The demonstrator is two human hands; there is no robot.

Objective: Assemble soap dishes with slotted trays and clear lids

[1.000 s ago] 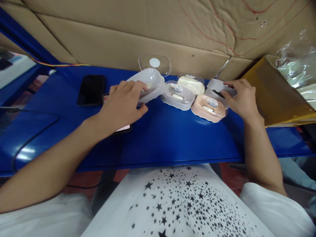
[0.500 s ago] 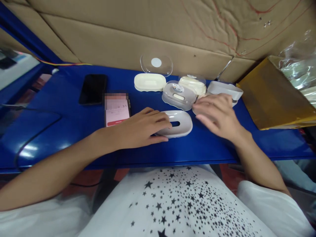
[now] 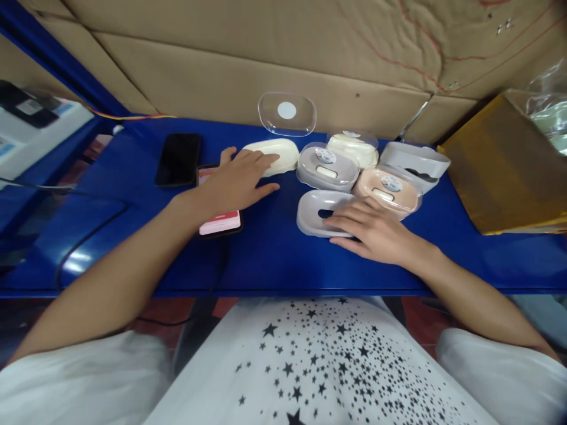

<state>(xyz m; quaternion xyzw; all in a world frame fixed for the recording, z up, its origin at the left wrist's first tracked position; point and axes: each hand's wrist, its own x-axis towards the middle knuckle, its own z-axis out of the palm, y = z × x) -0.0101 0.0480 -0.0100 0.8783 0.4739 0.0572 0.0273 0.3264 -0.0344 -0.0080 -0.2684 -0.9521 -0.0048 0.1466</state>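
My left hand [image 3: 243, 180] reaches over the left end of a cream oval soap dish [image 3: 286, 154]; its fingers are spread over the dish, with the thumb apart on the near side. At the right end of a light grey soap dish [image 3: 310, 218], my right hand [image 3: 374, 231] has its fingers inside and its thumb outside the near rim. That dish has a dark oval slot in its floor. Behind it stand a grey soap dish with a clear lid [image 3: 326, 171] and a peach lidded one [image 3: 390, 190]. Farther back sits a cream lidded dish [image 3: 352, 149].
A clear lid [image 3: 287, 121] with a white round sticker leans against the cardboard at the back. To the left lie a black phone [image 3: 178, 159] and a lit phone [image 3: 220, 223]. A grey-white container [image 3: 414, 159] and a taped carton [image 3: 500, 171] are on the right.
My left hand has left the grey dish and moved back left to the cream dish. My right hand has come from the peach lidded dish down to the grey dish.
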